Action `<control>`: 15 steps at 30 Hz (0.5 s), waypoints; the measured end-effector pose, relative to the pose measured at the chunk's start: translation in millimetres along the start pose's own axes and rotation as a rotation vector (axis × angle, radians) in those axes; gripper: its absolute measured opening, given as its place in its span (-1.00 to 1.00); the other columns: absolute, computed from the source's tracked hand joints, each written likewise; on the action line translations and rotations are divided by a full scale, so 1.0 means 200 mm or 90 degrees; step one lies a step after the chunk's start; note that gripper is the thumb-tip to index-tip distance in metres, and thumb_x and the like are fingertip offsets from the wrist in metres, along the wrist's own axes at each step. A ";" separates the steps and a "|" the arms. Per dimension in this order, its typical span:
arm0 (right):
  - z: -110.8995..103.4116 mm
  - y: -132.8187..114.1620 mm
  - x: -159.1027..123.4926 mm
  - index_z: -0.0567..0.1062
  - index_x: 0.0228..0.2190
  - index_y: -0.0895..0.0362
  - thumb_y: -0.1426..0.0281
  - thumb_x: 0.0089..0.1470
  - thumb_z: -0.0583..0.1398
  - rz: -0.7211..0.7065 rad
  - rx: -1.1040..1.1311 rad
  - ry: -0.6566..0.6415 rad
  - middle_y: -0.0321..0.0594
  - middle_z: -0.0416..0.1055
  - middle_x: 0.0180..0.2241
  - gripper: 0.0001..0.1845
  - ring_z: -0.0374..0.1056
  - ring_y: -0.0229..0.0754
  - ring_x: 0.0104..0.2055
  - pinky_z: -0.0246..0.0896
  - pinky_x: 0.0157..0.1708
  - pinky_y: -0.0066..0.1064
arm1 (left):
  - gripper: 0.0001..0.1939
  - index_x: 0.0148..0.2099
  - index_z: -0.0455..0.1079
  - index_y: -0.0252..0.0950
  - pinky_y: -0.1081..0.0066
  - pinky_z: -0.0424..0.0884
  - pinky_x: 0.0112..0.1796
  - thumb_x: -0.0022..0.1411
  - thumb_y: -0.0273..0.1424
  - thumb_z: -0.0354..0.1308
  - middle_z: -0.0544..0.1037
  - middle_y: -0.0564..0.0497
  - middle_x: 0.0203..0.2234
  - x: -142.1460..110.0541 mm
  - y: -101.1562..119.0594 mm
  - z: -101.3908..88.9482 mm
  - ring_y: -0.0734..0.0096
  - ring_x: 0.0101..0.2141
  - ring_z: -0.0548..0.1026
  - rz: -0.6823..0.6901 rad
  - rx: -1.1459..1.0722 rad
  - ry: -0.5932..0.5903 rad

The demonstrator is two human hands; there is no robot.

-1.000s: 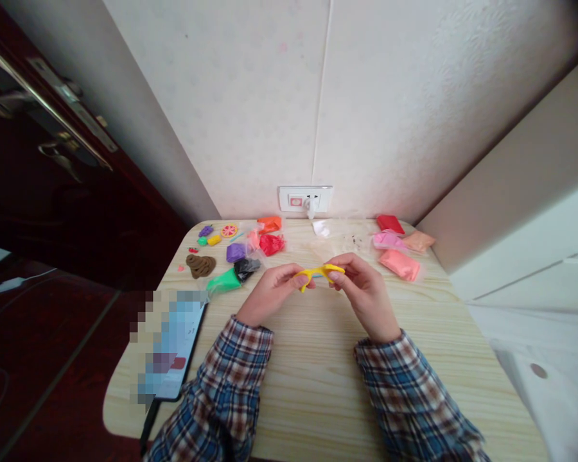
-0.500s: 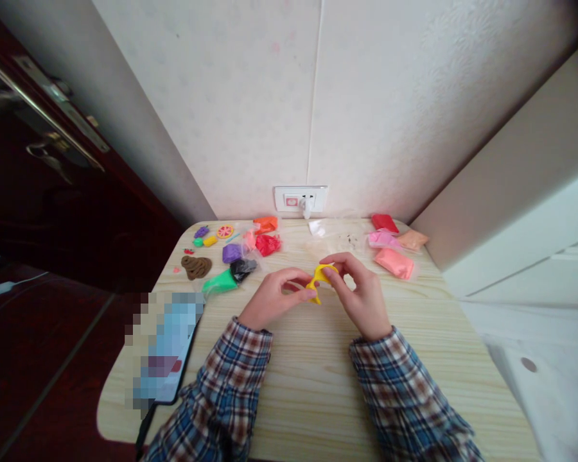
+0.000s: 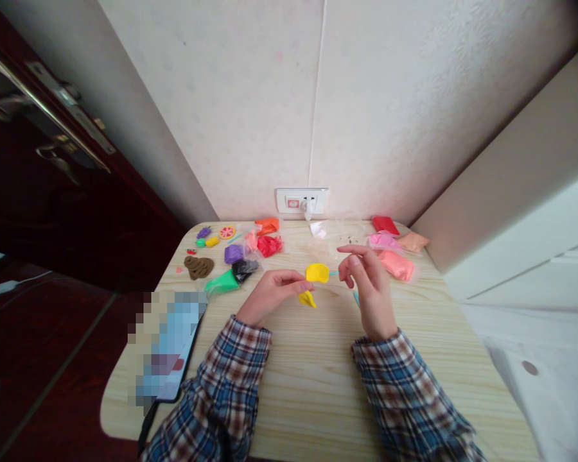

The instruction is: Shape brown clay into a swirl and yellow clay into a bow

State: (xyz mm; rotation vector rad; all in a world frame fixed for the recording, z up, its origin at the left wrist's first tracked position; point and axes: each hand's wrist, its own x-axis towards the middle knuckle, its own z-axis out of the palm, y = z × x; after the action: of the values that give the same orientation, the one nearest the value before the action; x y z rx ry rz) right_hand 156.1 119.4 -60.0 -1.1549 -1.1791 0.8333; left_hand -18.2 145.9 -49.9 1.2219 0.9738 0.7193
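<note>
My left hand (image 3: 275, 296) pinches a soft yellow clay piece (image 3: 316, 273) between thumb and fingertips. Its upper lobe is flat and rounded; a smaller twisted lobe hangs below the fingertips, and the joint between them is hidden. To the right, my right hand (image 3: 370, 289) is apart from the clay, index finger stretched out and the other fingers loosely bent, with nothing visible in it. Short light blue stick-like parts (image 3: 357, 299) show beside and behind the right hand; whether they are one tool or two I cannot tell.
At the back left lie bagged clay in purple (image 3: 234, 253), green (image 3: 223, 281), black and red, small clay fruits (image 3: 227, 232) and a brown coil (image 3: 198, 267). Pink and red packs (image 3: 395, 265) lie back right. A phone (image 3: 176, 350) with a cable rests at left.
My right hand has let go of the yellow clay and moved right. The clay, stretched between both hands before, now hangs from my left hand alone.
</note>
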 end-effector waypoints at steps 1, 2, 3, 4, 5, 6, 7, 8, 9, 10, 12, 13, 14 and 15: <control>0.00 0.00 0.00 0.39 -0.20 0.10 0.17 0.19 0.05 0.012 0.004 0.006 -0.40 0.20 -0.57 -0.71 0.11 -0.30 -0.52 0.03 -0.48 -0.43 | -0.71 -0.44 0.53 -0.36 0.39 0.33 -0.19 -0.07 -0.20 0.32 0.57 -0.01 -0.49 0.00 0.00 0.00 0.37 -0.35 0.46 0.003 -0.012 0.006; -0.01 0.01 0.01 0.40 -0.24 0.11 0.15 0.19 0.04 0.024 0.000 -0.002 -0.38 0.21 -0.56 -0.70 0.10 -0.30 -0.52 0.02 -0.48 -0.43 | -0.71 -0.43 0.53 -0.37 0.39 0.33 -0.19 -0.05 -0.19 0.31 0.57 -0.02 -0.49 0.00 -0.01 -0.01 0.37 -0.35 0.46 0.010 -0.028 0.014; -0.01 0.01 0.01 0.42 -0.28 0.11 0.14 0.20 0.03 0.033 -0.014 -0.022 -0.37 0.21 -0.55 -0.67 0.10 -0.30 -0.52 0.02 -0.48 -0.43 | -0.70 -0.43 0.53 -0.37 0.39 0.33 -0.21 -0.03 -0.19 0.30 0.57 -0.03 -0.48 0.00 -0.01 -0.01 0.37 -0.35 0.46 0.018 -0.046 0.025; -0.01 0.01 0.01 0.43 -0.33 0.12 0.12 0.20 0.01 0.038 -0.036 -0.054 -0.36 0.22 -0.55 -0.64 0.11 -0.29 -0.51 0.03 -0.47 -0.42 | -0.69 -0.42 0.53 -0.37 0.39 0.33 -0.22 -0.02 -0.18 0.29 0.57 -0.04 -0.46 0.00 -0.01 -0.01 0.38 -0.35 0.46 0.029 -0.067 0.040; -0.01 0.01 0.01 0.43 -0.38 0.12 0.10 0.20 0.00 0.041 -0.064 -0.093 -0.34 0.23 -0.55 -0.61 0.13 -0.29 -0.50 0.04 -0.45 -0.42 | -0.68 -0.40 0.53 -0.37 0.40 0.34 -0.23 -0.01 -0.17 0.28 0.57 -0.04 -0.44 0.00 -0.01 -0.01 0.38 -0.34 0.46 0.041 -0.088 0.059; 0.00 0.01 0.01 0.42 -0.42 0.12 0.09 0.20 -0.01 0.040 -0.093 -0.135 -0.33 0.24 -0.55 -0.58 0.15 -0.28 -0.49 0.06 -0.44 -0.41 | -0.67 -0.39 0.52 -0.37 0.41 0.34 -0.23 0.00 -0.16 0.27 0.57 -0.05 -0.43 0.00 -0.01 -0.01 0.38 -0.33 0.46 0.052 -0.105 0.077; 0.00 0.00 0.01 0.42 -0.44 0.13 0.07 0.20 -0.02 0.035 -0.120 -0.176 -0.33 0.26 -0.55 -0.56 0.18 -0.27 -0.48 0.07 -0.42 -0.41 | -0.67 -0.38 0.52 -0.37 0.41 0.34 -0.22 0.00 -0.16 0.27 0.57 -0.05 -0.42 0.00 -0.01 -0.01 0.38 -0.32 0.46 0.062 -0.117 0.096; 0.01 0.00 0.00 0.41 -0.45 0.13 0.06 0.19 -0.01 0.030 -0.145 -0.213 -0.32 0.28 -0.55 -0.56 0.20 -0.26 -0.47 0.08 -0.41 -0.41 | -0.68 -0.38 0.52 -0.37 0.41 0.34 -0.21 0.01 -0.17 0.27 0.57 -0.05 -0.41 0.00 -0.01 -0.01 0.38 -0.31 0.47 0.071 -0.124 0.116; 0.02 -0.01 0.00 0.41 -0.45 0.13 0.05 0.18 0.00 0.023 -0.167 -0.245 -0.31 0.30 -0.55 -0.56 0.23 -0.25 -0.46 0.09 -0.41 -0.41 | -0.69 -0.37 0.52 -0.37 0.42 0.33 -0.20 0.01 -0.18 0.27 0.57 -0.04 -0.41 0.00 -0.01 -0.01 0.38 -0.30 0.47 0.077 -0.121 0.135; 0.03 -0.01 -0.01 0.41 -0.43 0.13 0.05 0.16 0.03 0.018 -0.187 -0.271 -0.31 0.33 -0.54 -0.58 0.25 -0.25 -0.45 0.10 -0.40 -0.41 | -0.70 -0.37 0.51 -0.36 0.42 0.33 -0.19 0.01 -0.19 0.27 0.57 -0.03 -0.41 0.00 -0.01 -0.01 0.38 -0.30 0.47 0.082 -0.110 0.151; 0.05 -0.02 -0.02 0.41 -0.40 0.13 0.07 0.14 0.07 0.005 -0.230 -0.308 -0.30 0.38 -0.52 -0.62 0.28 -0.24 -0.44 0.12 -0.40 -0.41 | -0.73 -0.39 0.51 -0.36 0.42 0.32 -0.18 0.01 -0.21 0.28 0.57 -0.02 -0.42 0.01 0.00 -0.01 0.39 -0.30 0.46 0.090 -0.073 0.169; 0.06 -0.01 -0.02 0.41 -0.38 0.13 0.09 0.14 0.09 -0.002 -0.253 -0.321 -0.30 0.39 -0.51 -0.65 0.29 -0.24 -0.45 0.12 -0.40 -0.41 | -0.73 -0.40 0.51 -0.36 0.42 0.32 -0.18 0.01 -0.22 0.28 0.57 -0.01 -0.43 0.01 0.00 -0.01 0.39 -0.30 0.46 0.093 -0.056 0.170; 0.07 -0.01 -0.03 0.41 -0.38 0.13 0.12 0.14 0.10 -0.009 -0.277 -0.332 -0.30 0.40 -0.51 -0.68 0.29 -0.24 -0.45 0.11 -0.41 -0.41 | -0.74 -0.40 0.51 -0.36 0.42 0.32 -0.18 0.01 -0.23 0.27 0.57 0.00 -0.44 0.01 0.00 -0.01 0.39 -0.31 0.45 0.095 -0.042 0.166; 0.07 0.00 -0.03 0.41 -0.38 0.12 0.14 0.15 0.10 -0.018 -0.299 -0.341 -0.31 0.39 -0.52 -0.70 0.28 -0.25 -0.47 0.10 -0.41 -0.42 | -0.75 -0.40 0.50 -0.37 0.42 0.32 -0.18 0.02 -0.24 0.27 0.56 0.00 -0.45 0.01 0.00 0.00 0.39 -0.32 0.45 0.095 -0.033 0.159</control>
State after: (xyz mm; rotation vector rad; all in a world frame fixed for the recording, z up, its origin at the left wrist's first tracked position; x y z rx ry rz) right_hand 140.4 116.9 -60.9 -1.3246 -1.9039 0.8995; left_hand -18.4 147.4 -49.7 1.1870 1.0669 1.0278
